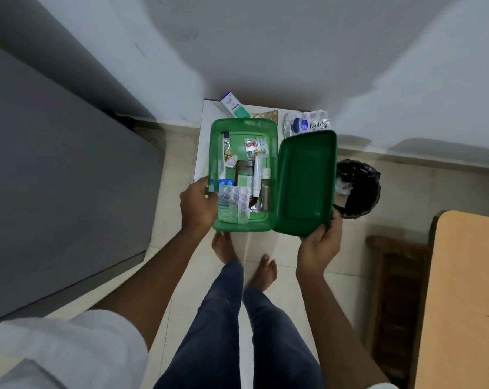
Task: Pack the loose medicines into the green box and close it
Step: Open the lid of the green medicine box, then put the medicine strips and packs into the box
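Note:
The green box (244, 127) stands open on a small white table (202, 153), with tubes, bottles and blister strips (233, 203) inside. My left hand (198, 204) grips its near left wall. Its dark green lid (305, 181) lies flipped open to the right, and my right hand (322, 242) holds the lid's near corner. Behind the box lie a white and green medicine carton (233, 105), a brownish blister strip (265, 114) and a silver blister pack with a blue-capped item (306, 123).
A black-lined waste bin (358, 189) stands on the floor right of the lid. A grey bed (60, 175) fills the left side. A wooden desk (468, 290) and a dark chair (395, 290) are at the right. My bare feet stand below the table.

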